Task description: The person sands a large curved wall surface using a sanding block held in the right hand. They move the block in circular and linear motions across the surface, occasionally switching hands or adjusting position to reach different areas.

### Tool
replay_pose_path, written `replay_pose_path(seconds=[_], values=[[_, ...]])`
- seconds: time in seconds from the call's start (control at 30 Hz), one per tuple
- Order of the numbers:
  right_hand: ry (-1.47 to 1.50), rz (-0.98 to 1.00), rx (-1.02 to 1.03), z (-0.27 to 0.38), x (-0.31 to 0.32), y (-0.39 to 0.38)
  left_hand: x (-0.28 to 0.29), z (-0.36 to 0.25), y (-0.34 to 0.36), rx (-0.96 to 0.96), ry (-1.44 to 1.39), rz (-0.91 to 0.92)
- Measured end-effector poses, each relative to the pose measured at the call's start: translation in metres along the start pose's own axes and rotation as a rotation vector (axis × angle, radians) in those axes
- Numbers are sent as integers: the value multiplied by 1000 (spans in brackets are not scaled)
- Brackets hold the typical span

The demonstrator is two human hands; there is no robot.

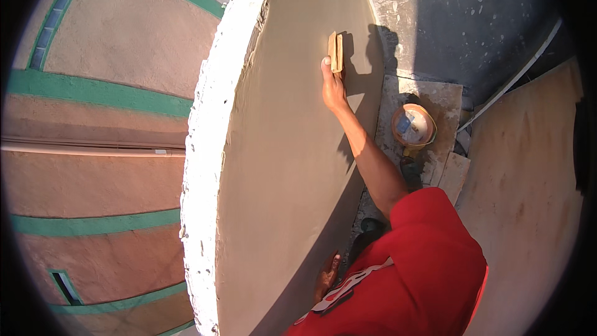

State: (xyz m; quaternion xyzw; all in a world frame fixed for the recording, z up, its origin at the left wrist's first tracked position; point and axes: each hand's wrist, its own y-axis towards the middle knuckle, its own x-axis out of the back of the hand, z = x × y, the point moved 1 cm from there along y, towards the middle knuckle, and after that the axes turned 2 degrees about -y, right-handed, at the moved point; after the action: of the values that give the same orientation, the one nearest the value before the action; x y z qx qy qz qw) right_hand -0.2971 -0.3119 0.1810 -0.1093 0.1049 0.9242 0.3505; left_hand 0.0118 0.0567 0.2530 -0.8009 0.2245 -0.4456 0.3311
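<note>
My right hand (333, 90) is closed round a wooden float (336, 53), its thumb up along the near edge. The float rests against a broad wall face of smooth grey-brown plaster (280, 137), casting a shadow to its right. Lower down, my left hand (326, 277) shows in shade close to the plaster and partly behind my red shirt. Its visible fingers look loosely stretched, with nothing seen in them; whether it touches the wall I cannot tell.
A bucket (413, 126) with pale, wet-looking contents and something blue stands on a splattered board (444, 102) to the right. A rough white wall edge (205, 149) borders the plaster. Beyond it rises a pink building (118, 180) with green bands. A large brownish panel (522, 180) lies far right.
</note>
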Motion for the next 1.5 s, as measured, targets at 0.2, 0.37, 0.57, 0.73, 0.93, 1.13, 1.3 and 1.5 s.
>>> replay_pose_path(seconds=[0.2,0.37,0.57,0.73,0.93,1.13,1.3,1.5], values=[[-16,-263,-353,-142,50,-194,-28,94,3,-64,-242,149],[22,-97,-147,-22,-17,-137,-11,151,-22,-41,-166,141],[55,-220,-232,-72,-41,-324,-1,180,-34,-91,-141,132],[75,-185,-306,-67,10,-175,-13,159,-16,-74,-85,264],[-106,-292,168,-19,-58,-364,-12,188,-23,-88,-51,204],[105,-125,-67,35,-34,-226,-14,172,-9,-106,-103,206],[-183,137,485,52,-53,-392,-17,168,5,-174,-12,271],[118,40,-151,22,-9,-220,-20,140,11,-198,-48,254]])
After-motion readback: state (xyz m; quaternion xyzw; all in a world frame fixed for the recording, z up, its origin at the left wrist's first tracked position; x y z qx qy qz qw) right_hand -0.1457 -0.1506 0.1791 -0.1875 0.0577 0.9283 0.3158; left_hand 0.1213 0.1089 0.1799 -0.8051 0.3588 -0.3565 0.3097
